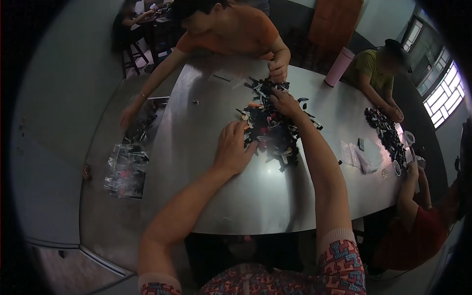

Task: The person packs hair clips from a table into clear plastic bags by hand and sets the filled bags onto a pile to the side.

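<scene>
A loose heap of small pieces (268,130), mostly black with some white, orange and red ones, lies on the metal table; they are too small to name surely. My left hand (233,147) rests against the heap's left side, thumb and fingers apart, holding nothing I can see. On the heap's upper right part lies my right hand (286,104), its fingers stretched over the pieces and partly hidden among them. Just beyond it, a co-worker's hand (278,70) touches the far end of the same heap.
The metal table (206,206) carries a pink bottle (339,67), clear plastic bags (363,158) and a second dark heap (386,132) with co-workers beside it. To the left, clear packets (125,172) lie lower down. The person in orange (231,32) reaches that way.
</scene>
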The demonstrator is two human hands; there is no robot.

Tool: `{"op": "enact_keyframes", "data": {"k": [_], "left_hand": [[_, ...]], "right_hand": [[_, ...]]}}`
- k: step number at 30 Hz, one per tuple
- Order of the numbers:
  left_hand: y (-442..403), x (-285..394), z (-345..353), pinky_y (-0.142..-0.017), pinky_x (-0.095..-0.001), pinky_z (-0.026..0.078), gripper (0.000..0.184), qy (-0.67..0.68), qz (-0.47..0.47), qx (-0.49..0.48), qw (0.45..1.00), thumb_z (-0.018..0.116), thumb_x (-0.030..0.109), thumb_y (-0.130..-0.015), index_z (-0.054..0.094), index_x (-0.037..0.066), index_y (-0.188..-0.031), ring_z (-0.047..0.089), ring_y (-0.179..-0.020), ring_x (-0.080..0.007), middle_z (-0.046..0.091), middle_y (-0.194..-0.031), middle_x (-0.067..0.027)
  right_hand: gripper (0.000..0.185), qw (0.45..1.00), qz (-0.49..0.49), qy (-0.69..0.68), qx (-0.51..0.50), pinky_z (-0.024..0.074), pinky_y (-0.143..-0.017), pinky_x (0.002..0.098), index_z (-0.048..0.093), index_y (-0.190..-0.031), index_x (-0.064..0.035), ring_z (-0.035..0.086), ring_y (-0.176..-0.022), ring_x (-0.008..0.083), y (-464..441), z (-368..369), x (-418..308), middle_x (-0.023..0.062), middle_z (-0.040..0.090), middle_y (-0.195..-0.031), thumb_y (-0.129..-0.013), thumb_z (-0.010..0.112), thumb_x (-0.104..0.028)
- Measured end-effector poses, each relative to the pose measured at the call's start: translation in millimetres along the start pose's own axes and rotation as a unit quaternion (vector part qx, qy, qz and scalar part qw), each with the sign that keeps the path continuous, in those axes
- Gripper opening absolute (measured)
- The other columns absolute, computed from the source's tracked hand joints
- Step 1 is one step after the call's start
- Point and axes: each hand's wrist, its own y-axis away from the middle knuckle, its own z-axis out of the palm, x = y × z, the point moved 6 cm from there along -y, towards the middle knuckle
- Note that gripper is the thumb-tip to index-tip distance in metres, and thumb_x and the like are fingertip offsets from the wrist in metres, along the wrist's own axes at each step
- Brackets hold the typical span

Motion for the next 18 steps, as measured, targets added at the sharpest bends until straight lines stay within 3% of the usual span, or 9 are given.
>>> {"op": "enact_keyframes", "data": {"k": [2, 4, 5, 8, 10, 11, 14, 16, 18], "left_hand": [[0, 3, -1, -0.110, -0.0464, 0.035, 0.062, -0.015, 0.000, 0.003, 1.000, 0.072, 0.024, -0.085, 0.047, -0.003, -0.134, 0.046, -0.125, -0.0388, 0.049, -0.132, -0.0221], [1, 3, -1, -0.110, -0.0463, 0.035, 0.063, -0.020, 0.002, 0.013, 1.000, 0.072, 0.024, -0.085, 0.046, -0.003, -0.135, 0.045, -0.126, -0.0389, 0.049, -0.133, -0.0220], [1, 3, -2, -0.111, -0.0461, 0.035, 0.064, -0.027, 0.006, 0.024, 0.999, 0.072, 0.025, -0.085, 0.046, -0.003, -0.136, 0.045, -0.128, -0.0389, 0.048, -0.134, -0.0219], [1, 6, 2, -0.113, -0.0463, 0.034, 0.064, -0.044, 0.049, 0.012, 0.998, 0.071, 0.025, -0.086, 0.045, -0.003, -0.138, 0.043, -0.131, -0.0395, 0.046, -0.139, -0.0229], [3, 7, 5, -0.113, -0.0467, 0.033, 0.063, -0.070, 0.052, -0.005, 0.996, 0.070, 0.026, -0.087, 0.045, -0.003, -0.138, 0.042, -0.132, -0.0399, 0.045, -0.142, -0.0233], [3, 8, 7, -0.114, -0.0470, 0.033, 0.063, -0.097, 0.053, -0.023, 0.994, 0.069, 0.026, -0.088, 0.046, -0.003, -0.138, 0.041, -0.134, -0.0403, 0.043, -0.144, -0.0238], [2, 7, 7, -0.114, -0.0476, 0.032, 0.059, -0.031, 0.048, -0.011, 0.998, 0.067, 0.024, -0.089, 0.047, -0.003, -0.138, 0.041, -0.134, -0.0409, 0.042, -0.145, -0.0244], [3, 6, 6, -0.114, -0.0476, 0.033, 0.058, -0.041, 0.048, -0.005, 0.998, 0.066, 0.023, -0.089, 0.048, -0.003, -0.138, 0.042, -0.133, -0.0409, 0.044, -0.144, -0.0244], [3, 4, 6, -0.113, -0.0477, 0.033, 0.057, -0.050, 0.050, 0.000, 0.997, 0.065, 0.021, -0.089, 0.048, -0.003, -0.138, 0.043, -0.133, -0.0410, 0.045, -0.143, -0.0243]], "right_hand": [[0.054, 0.998, -0.025, -0.033, -0.052, 0.0357, -0.110, 0.0565, 0.050, -0.142, -0.0147, 0.047, -0.134, 0.0380, 10, 3, 3, 0.0155, 0.047, -0.148, -0.098, 0.043, -0.046], [0.055, 0.982, -0.102, -0.158, -0.008, 0.0389, -0.109, 0.0451, 0.043, -0.149, -0.0121, 0.048, -0.134, 0.0371, 45, -10, -9, 0.0199, 0.044, -0.150, -0.101, 0.046, -0.038], [0.055, 0.982, -0.101, -0.158, -0.008, 0.0389, -0.109, 0.0451, 0.043, -0.149, -0.0121, 0.048, -0.134, 0.0371, 63, -14, -13, 0.0199, 0.044, -0.150, -0.101, 0.046, -0.038], [0.059, 0.995, -0.040, 0.052, 0.071, 0.0327, -0.111, 0.0566, 0.041, -0.151, -0.0139, 0.036, -0.142, 0.0457, 115, -28, -17, 0.0205, 0.040, -0.153, -0.101, 0.044, -0.046], [0.061, 0.993, -0.104, 0.026, 0.038, 0.0250, -0.114, 0.0599, 0.040, -0.151, -0.0139, 0.030, -0.145, 0.0443, 146, -32, -41, 0.0196, 0.036, -0.157, -0.100, 0.044, -0.047], [0.063, 0.996, -0.053, 0.003, 0.078, 0.0210, -0.114, 0.0618, 0.038, -0.152, -0.0135, 0.029, -0.146, 0.0450, 150, -17, -30, 0.0190, 0.033, -0.159, -0.100, 0.044, -0.047], [0.068, 0.991, -0.030, 0.105, 0.075, 0.0210, -0.114, 0.0639, 0.031, -0.155, -0.0112, 0.027, -0.147, 0.0436, 172, -8, -62, 0.0181, 0.031, -0.160, -0.099, 0.046, -0.047], [0.069, 0.978, -0.085, 0.168, 0.090, 0.0212, -0.113, 0.0654, 0.030, -0.155, -0.0113, 0.026, -0.147, 0.0434, 168, 10, -76, 0.0173, 0.031, -0.160, -0.098, 0.047, -0.047], [0.068, 0.986, -0.080, 0.104, 0.102, 0.0226, -0.110, 0.0683, 0.032, -0.154, -0.0107, 0.029, -0.146, 0.0438, 164, 12, -93, 0.0169, 0.032, -0.159, -0.098, 0.049, -0.045]]}}
